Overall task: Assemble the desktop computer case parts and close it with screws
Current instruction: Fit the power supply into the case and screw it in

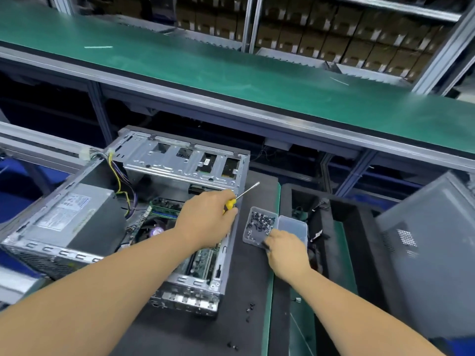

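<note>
Computer case (144,201): lay open on its side on the dark mat (246,291), from centre out toward 9 o'clock of the view; power supply (69,217) at its 9 o'clock end, drive cage (185,160) at 12 o'clock, circuit boards exposed below.

Left hand (205,219): hovered over the open case near centre, fingers curled round the yellow handle of a screwdriver (237,197); the shaft pointed toward 2 o'clock, its tip clear of any screw.

Right hand (285,249): at the 5 o'clock corner of the screw tray (259,224), fingertips bent down into it. Whether a screw was already pinched cannot be told; motion blur and the knuckles hid the tips.

Second tray (294,226): clear, touching the screw tray at its 3 o'clock side; contents not discernible.

Side panel (431,253): grey, vented, propped at 3 o'clock, well apart from the case and not yet fitted.

Loose screws (250,308): a few scattered on the mat at 6 o'clock.

Step in hand: judged to be fetching a screw for an internal part, with the case not yet closed.

Next move: would call for one screw singled out between the fingertips, set upright in its hole, and the driver tip brought onto its head.
</note>
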